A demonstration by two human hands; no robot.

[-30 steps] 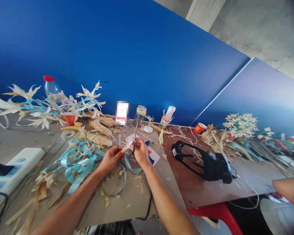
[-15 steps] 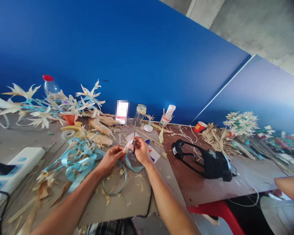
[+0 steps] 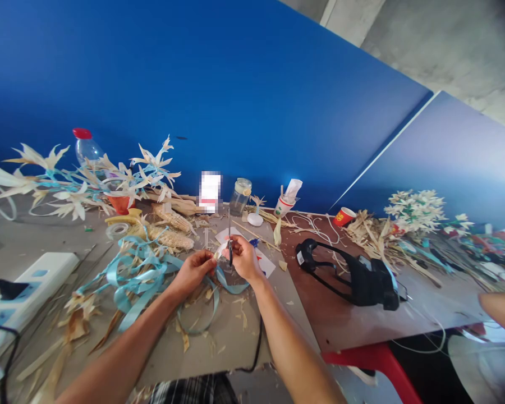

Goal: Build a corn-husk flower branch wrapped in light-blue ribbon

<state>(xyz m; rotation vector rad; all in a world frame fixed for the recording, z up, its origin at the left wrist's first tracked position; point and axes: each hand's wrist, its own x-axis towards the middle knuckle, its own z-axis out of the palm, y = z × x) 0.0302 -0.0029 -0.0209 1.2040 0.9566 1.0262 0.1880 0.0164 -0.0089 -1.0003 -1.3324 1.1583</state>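
Observation:
My left hand [image 3: 193,270] and my right hand [image 3: 244,259] meet over the grey table [image 3: 252,336], fingers closed. My right hand grips a pair of scissors [image 3: 229,235] whose blades point up and away. My left hand pinches a small pale piece of corn husk [image 3: 217,253] right beside the scissors. A light blue ribbon [image 3: 138,275] trails from under my hands to a tangled heap on the left.
Husk flowers [image 3: 88,185], a red-capped bottle [image 3: 86,147], corn cobs [image 3: 170,230], a tape roll [image 3: 116,230] and a white power strip [image 3: 23,292] lie left. A glass jar [image 3: 239,196], cups and a black headset [image 3: 362,278] sit right. Another person's arm [image 3: 503,311] shows far right.
The scissors have turned slightly more upright in my right hand. Both hands stay together at the same spot, and the view has shifted a little.

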